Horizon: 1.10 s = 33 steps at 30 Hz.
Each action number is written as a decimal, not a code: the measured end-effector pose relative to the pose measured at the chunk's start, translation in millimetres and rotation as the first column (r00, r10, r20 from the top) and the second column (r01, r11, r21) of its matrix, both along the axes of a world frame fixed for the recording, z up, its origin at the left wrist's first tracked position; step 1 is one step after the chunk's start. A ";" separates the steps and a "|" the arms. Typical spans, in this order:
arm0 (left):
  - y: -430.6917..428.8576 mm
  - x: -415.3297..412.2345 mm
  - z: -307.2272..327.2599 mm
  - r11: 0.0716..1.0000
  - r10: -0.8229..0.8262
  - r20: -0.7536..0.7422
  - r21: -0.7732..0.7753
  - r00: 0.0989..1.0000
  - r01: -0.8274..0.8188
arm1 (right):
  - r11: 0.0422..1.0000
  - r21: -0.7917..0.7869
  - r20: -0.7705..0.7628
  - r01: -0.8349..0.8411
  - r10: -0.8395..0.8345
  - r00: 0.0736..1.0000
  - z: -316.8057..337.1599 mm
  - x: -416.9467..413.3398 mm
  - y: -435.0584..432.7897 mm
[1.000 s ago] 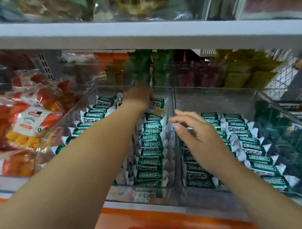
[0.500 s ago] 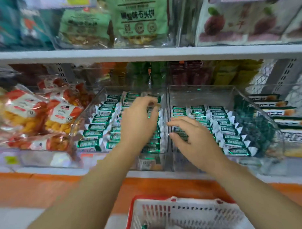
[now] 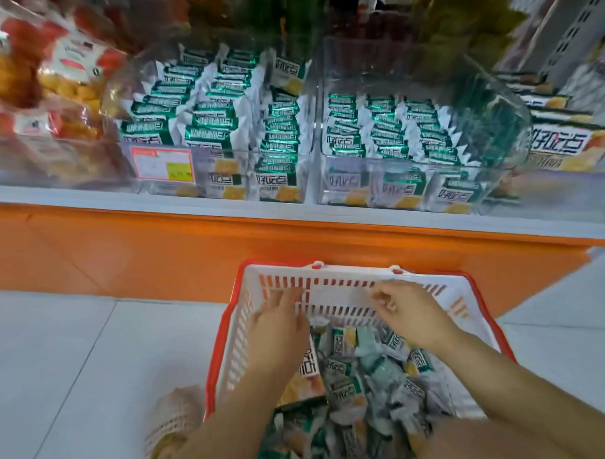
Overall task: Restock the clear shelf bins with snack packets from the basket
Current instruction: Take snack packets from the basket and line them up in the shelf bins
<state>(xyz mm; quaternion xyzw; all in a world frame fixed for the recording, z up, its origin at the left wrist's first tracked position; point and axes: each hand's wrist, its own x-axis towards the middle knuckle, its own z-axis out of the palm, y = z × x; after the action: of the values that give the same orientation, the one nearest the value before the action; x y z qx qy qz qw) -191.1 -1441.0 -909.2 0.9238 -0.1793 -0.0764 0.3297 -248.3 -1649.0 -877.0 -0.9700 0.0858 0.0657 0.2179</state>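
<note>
Green-white snack packets (image 3: 347, 389) heaped in basket (image 3: 340, 292), long axes pointing every way.

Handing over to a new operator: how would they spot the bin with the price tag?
Find the orange shelf front above the basket. On that shelf stand a left bin and a right bin, both clear, holding green packets. Only the left has a red-bordered tag with a yellow sticker on its front wall.

Head-worn view, angled down, close over basket (image 3: 339, 301), bins (image 3: 402, 71) ahead
</note>
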 end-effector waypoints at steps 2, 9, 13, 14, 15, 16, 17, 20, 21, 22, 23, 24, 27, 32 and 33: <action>-0.8 -2.0 -27.9 0.980 -0.073 -0.166 0.168 0.983 0.102 | 0.999 -0.020 -0.146 0.049 -0.052 0.988 -32.5 -9.5 -12.8; -8.0 -4.1 -93.1 0.857 -0.102 -0.459 0.409 0.882 0.312 | 0.984 -0.161 -0.447 0.082 -0.146 0.883 -118.1 -20.9 -43.2; -10.1 -8.3 -102.4 0.838 -0.112 -0.391 0.456 0.914 0.298 | 0.971 -0.239 -0.499 -0.023 -0.103 0.860 -145.8 -15.8 -52.0; -9.8 -8.4 -105.3 0.847 -0.103 -0.372 0.454 0.923 0.278 | 0.962 -0.268 -0.510 -0.050 -0.097 0.855 -150.3 -14.4 -54.2; -9.4 -8.3 -107.9 0.857 -0.092 -0.357 0.446 0.929 0.257 | 0.952 -0.295 -0.520 -0.080 -0.089 0.850 -154.1 -13.2 -56.3; -8.1 -8.2 -110.7 0.866 -0.084 -0.347 0.438 0.934 0.241 | 0.942 -0.317 -0.532 -0.111 -0.080 0.843 -158.0 -12.4 -58.2; -7.0 -8.0 -113.4 0.871 -0.082 -0.339 0.432 0.937 0.232 | 0.933 -0.334 -0.545 -0.136 -0.074 0.835 -161.3 -12.1 -59.3; -5.0 -10.1 -117.7 0.872 -0.087 -0.331 0.431 0.940 0.232 | 0.919 -0.370 -0.546 -0.136 -0.097 0.832 -165.7 -11.2 -59.8; -4.9 -10.8 -117.3 0.868 -0.089 -0.326 0.437 0.941 0.233 | 0.925 -0.362 -0.537 -0.118 -0.104 0.837 -164.3 -10.4 -58.9; -5.3 -10.9 -116.5 0.865 -0.091 -0.325 0.443 0.941 0.236 | 0.935 -0.342 -0.521 -0.094 -0.105 0.847 -161.8 -10.0 -58.0; -6.1 -10.6 -114.6 0.862 -0.088 -0.338 0.446 0.937 0.242 | 0.946 -0.316 -0.501 -0.073 -0.101 0.859 -157.6 -9.8 -56.7; -7.3 -9.2 -112.2 0.860 -0.082 -0.363 0.445 0.928 0.250 | 0.955 -0.291 -0.481 -0.060 -0.092 0.872 -151.6 -9.9 -55.1; -13.1 1.9 -97.4 0.855 -0.083 -0.485 0.414 0.871 0.312 | 0.972 -0.234 -0.389 -0.032 -0.064 0.919 -123.1 -10.3 -47.3; -27.6 19.5 -20.6 0.893 -0.311 -0.629 0.063 0.713 0.445 | 0.999 -0.036 -0.237 -0.018 0.009 0.971 -39.2 -5.5 -18.6; -29.3 22.6 2.2 0.897 -0.339 -0.632 0.006 0.697 0.442 | 0.999 -0.017 -0.209 -0.039 0.035 0.977 -19.3 -4.9 -11.4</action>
<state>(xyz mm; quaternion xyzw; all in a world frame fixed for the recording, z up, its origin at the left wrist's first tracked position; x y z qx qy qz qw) -168.4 -1470.4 -907.0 0.8106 -0.2477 -0.4556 0.2719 -253.2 -1660.4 -896.3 -0.9613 0.0906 0.1704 0.1964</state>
